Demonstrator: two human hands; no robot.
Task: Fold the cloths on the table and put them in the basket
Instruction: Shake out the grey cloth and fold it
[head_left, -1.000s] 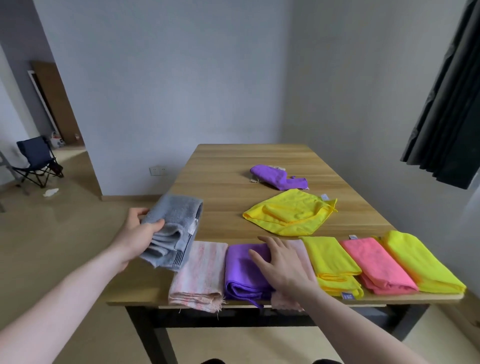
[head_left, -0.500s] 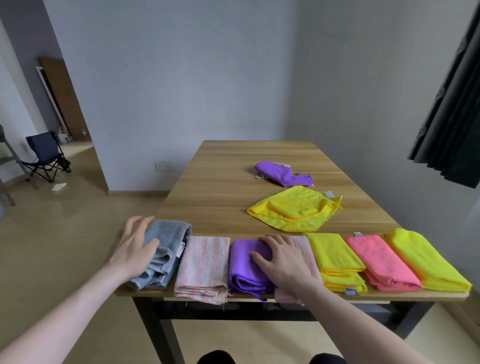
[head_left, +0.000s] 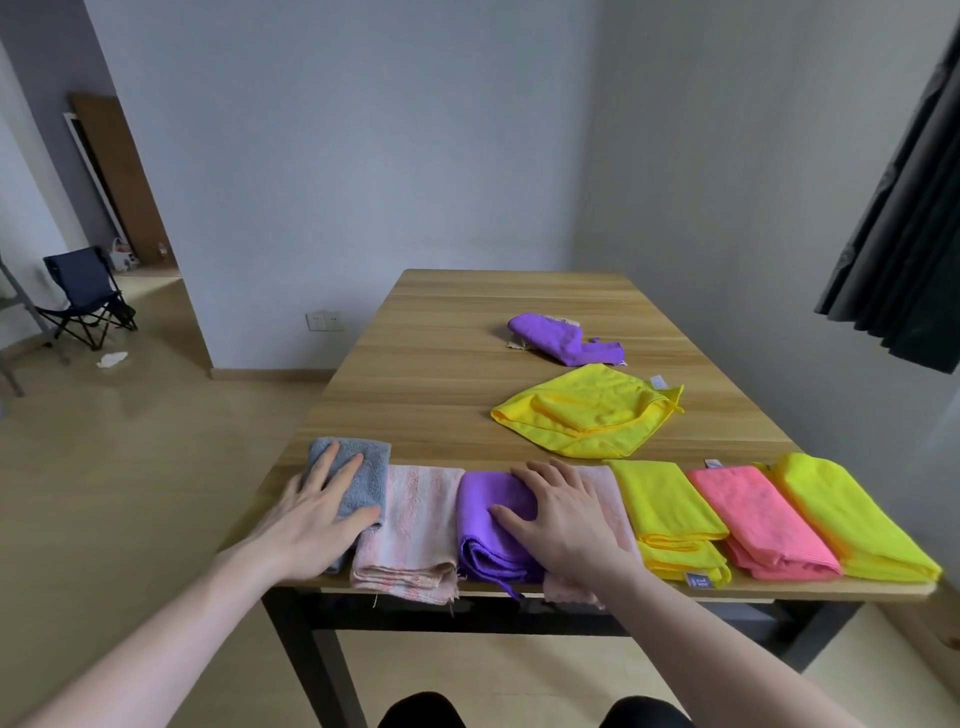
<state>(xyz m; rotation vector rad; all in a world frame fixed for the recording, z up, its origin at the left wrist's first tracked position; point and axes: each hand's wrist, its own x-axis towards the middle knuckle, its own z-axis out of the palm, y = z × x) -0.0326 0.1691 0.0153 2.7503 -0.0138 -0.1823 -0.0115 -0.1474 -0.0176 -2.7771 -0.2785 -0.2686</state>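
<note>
A row of folded cloths lies along the near edge of the wooden table (head_left: 441, 374): grey (head_left: 366, 470), pale pink striped (head_left: 415, 525), purple (head_left: 483, 525), light pink (head_left: 608, 493), yellow (head_left: 665, 506), pink (head_left: 753, 512), lime yellow (head_left: 847, 514). My left hand (head_left: 314, 517) presses flat on the grey cloth with straight fingers. My right hand (head_left: 558, 512) lies flat across the purple and light pink cloths. Farther back lie a loosely folded yellow cloth (head_left: 587, 410) and a crumpled purple cloth (head_left: 561, 343). No basket is in view.
The table stands against the right wall, with a dark curtain (head_left: 898, 218) at the upper right. A folding chair (head_left: 85, 296) stands on the floor at the far left. The table's left side and back bear nothing.
My left hand carried the grey cloth down onto the table at the left end of the row and now presses it flat. My right hand stayed on the purple cloth.
</note>
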